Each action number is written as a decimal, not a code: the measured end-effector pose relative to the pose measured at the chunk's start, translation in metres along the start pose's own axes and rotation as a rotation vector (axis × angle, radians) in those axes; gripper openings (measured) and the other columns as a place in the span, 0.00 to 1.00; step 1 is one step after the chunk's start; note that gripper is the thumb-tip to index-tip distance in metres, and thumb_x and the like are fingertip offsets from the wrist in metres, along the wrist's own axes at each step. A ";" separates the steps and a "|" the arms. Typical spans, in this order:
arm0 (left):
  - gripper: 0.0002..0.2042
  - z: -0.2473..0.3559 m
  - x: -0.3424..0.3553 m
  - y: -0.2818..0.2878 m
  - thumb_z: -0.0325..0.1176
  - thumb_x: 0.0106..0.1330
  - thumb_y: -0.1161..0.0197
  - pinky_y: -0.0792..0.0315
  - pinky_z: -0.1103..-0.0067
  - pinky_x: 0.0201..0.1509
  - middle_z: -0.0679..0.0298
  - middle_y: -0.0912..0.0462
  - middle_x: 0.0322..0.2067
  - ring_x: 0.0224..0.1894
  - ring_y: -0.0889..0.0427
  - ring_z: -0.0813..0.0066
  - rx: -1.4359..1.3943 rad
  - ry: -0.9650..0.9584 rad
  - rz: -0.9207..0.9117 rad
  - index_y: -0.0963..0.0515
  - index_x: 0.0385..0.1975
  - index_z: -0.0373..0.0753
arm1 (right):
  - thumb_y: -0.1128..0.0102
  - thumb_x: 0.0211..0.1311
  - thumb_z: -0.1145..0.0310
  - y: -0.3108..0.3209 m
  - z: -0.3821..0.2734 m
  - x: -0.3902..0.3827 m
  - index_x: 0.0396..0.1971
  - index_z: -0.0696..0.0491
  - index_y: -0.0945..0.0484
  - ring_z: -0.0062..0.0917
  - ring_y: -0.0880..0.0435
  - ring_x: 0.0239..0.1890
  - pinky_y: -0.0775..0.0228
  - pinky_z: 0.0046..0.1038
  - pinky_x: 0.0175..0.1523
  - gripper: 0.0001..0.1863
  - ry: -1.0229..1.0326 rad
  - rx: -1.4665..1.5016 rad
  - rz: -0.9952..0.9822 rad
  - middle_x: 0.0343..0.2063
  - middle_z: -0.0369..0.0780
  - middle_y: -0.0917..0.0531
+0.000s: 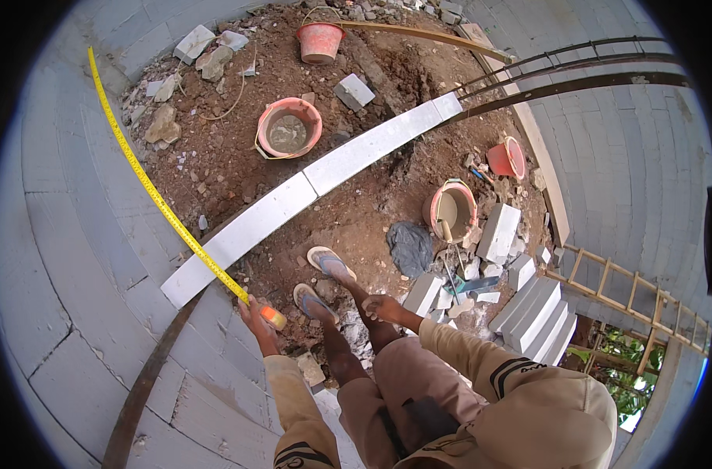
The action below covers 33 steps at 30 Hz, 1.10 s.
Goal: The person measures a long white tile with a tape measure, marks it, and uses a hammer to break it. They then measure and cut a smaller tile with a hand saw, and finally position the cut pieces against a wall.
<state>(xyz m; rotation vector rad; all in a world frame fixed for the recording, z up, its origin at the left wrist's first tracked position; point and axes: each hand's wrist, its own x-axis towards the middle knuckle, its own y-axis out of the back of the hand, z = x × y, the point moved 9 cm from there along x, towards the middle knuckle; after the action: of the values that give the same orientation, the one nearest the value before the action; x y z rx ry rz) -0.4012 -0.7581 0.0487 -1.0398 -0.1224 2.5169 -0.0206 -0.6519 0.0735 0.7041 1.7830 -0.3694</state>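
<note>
My left hand (254, 318) is closed around the orange case of a tape measure (273, 317). Its yellow blade (164, 209) runs out long toward the far left wall, crossing over the near end of a row of pale lightweight concrete blocks (250, 227). That row lies end to end on a dark narrow beam (149, 383), spanning the room from left to right. My right hand (382, 309) hangs by my right knee, fingers curled; whatever it may hold is too small to make out. My sandalled feet (318, 301) stand just on the near side of the row.
Mortar fills buckets (289, 127) (453, 209) beyond the row and at the right. More buckets (321, 42) (507, 159) stand farther off. Stacked blocks (537, 316), a black plastic bag (410, 248), a saw (475, 285) and a wooden ladder (629, 301) are at the right. Block walls surround the dirt floor.
</note>
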 end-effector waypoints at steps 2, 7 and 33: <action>0.23 0.007 0.000 -0.003 0.42 0.75 0.39 0.28 0.79 0.36 0.67 0.26 0.33 0.32 0.26 0.78 0.013 0.008 0.027 0.32 0.65 0.41 | 0.41 0.69 0.59 0.001 0.012 -0.011 0.48 0.52 0.16 0.26 0.12 0.34 0.20 0.28 0.38 0.16 0.050 0.003 0.018 0.37 0.40 0.12; 0.22 0.016 0.004 -0.019 0.45 0.76 0.40 0.26 0.77 0.42 0.69 0.29 0.37 0.39 0.25 0.78 0.079 0.022 0.094 0.31 0.63 0.40 | 0.42 0.70 0.57 0.013 0.049 -0.030 0.46 0.50 0.16 0.28 0.09 0.35 0.18 0.31 0.43 0.15 0.070 -0.015 0.085 0.41 0.41 0.11; 0.43 0.066 -0.025 -0.256 0.47 0.71 0.33 0.23 0.69 0.51 0.50 0.30 0.56 0.52 0.25 0.66 0.351 -0.465 0.181 0.50 0.76 0.31 | 0.41 0.66 0.57 0.143 0.109 -0.024 0.42 0.47 0.13 0.41 0.13 0.48 0.24 0.38 0.56 0.13 0.187 0.014 0.304 0.43 0.46 0.12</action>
<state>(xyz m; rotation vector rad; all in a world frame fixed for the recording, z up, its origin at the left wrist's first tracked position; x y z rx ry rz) -0.3437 -0.5303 0.1722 -0.3338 0.2845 2.7640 0.1558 -0.6101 0.0749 1.0310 1.8123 -0.1133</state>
